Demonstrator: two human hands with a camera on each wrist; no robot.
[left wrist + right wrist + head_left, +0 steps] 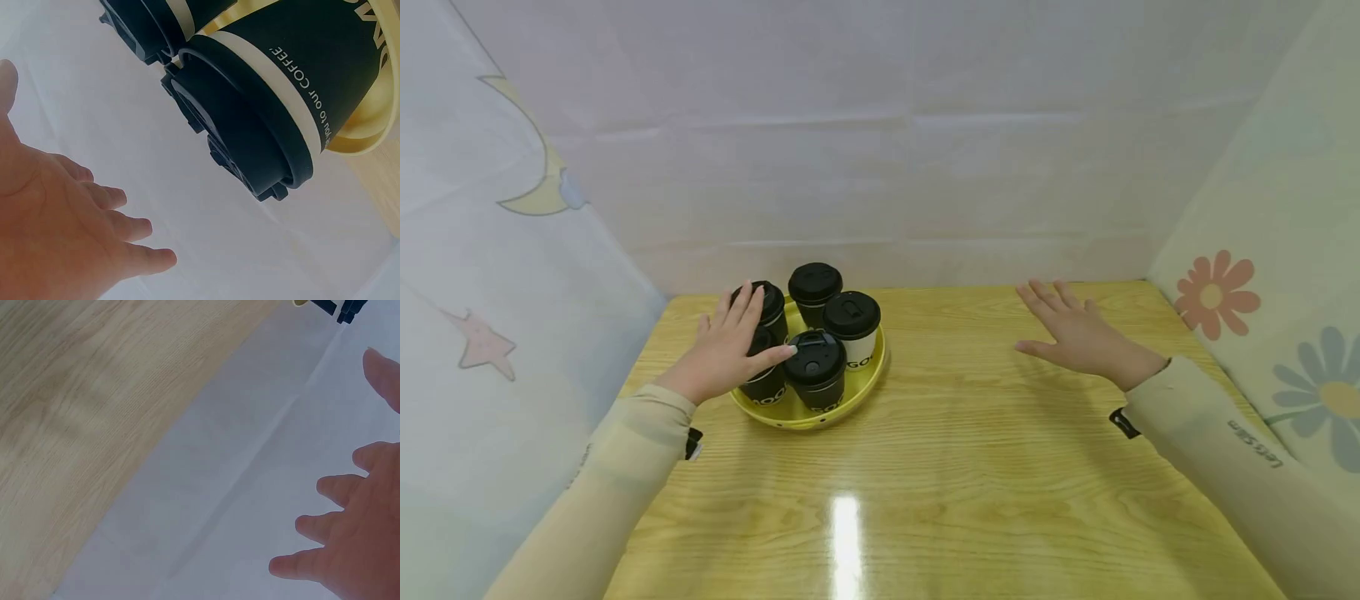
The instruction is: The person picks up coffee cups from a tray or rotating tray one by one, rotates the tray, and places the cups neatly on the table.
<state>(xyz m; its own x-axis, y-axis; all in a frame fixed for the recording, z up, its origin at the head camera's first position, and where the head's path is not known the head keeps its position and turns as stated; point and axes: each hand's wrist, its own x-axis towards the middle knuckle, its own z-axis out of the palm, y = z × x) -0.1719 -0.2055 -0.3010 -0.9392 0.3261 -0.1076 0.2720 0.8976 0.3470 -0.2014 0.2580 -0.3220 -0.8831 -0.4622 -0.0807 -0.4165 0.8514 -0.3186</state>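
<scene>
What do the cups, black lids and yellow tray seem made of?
The cups look like paper, fairly matte, with printed lettering. The black lids are likely plastic, low-sheen, with molded ridges. The yellow tray may be plastic, smooth and evenly colored; coated metal is possible.

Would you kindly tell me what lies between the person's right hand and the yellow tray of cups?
In the head view, only a bare stretch of wooden tabletop shows between the right hand and the yellow tray.
</scene>
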